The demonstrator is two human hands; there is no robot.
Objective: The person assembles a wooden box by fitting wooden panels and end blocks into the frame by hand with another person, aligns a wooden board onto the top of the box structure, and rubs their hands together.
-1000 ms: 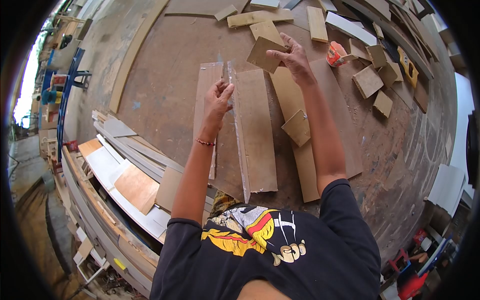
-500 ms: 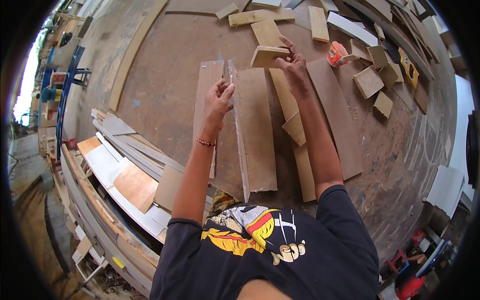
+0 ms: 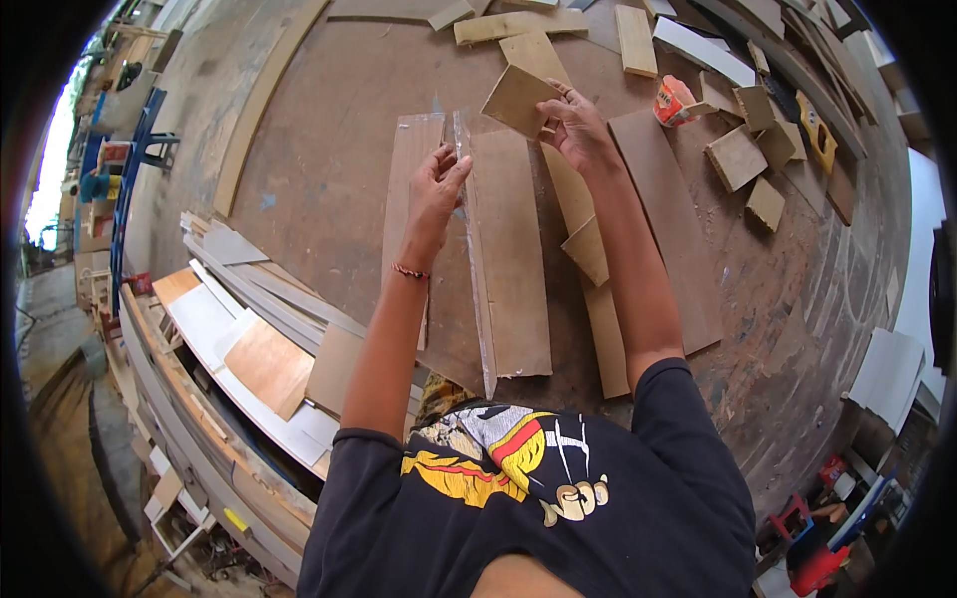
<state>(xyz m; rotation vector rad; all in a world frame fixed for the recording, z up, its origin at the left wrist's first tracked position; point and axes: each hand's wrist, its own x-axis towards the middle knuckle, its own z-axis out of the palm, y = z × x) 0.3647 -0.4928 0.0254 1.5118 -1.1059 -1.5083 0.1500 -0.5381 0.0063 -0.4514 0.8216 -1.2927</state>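
My right hand [image 3: 578,132] grips a small square wooden piece [image 3: 516,100] by its right edge, raised above the bench with its broad face toward me. My left hand [image 3: 436,194] is closed at the far end of a narrow board with a whitish edge [image 3: 476,269], which seems to stand on edge; its fingertips are partly hidden. Flat beside it lie a wide brown board [image 3: 513,259] on the right and another board [image 3: 411,169] on the left, partly under my left arm. Beneath my right forearm are a long strip [image 3: 603,329] and a small offcut [image 3: 588,249].
A wide plank [image 3: 673,239] lies right of my forearm. Farther right are an orange-and-white cup [image 3: 673,100], several wood blocks [image 3: 735,159] and a yellow-handled saw [image 3: 815,135]. Stacked panels [image 3: 269,364] lie at the left, and a long strip [image 3: 264,110] runs along the bench [image 3: 339,130].
My right hand has turned the square piece from nearly edge-on to show its broad face, shifting it slightly left. My left hand stays almost in place.
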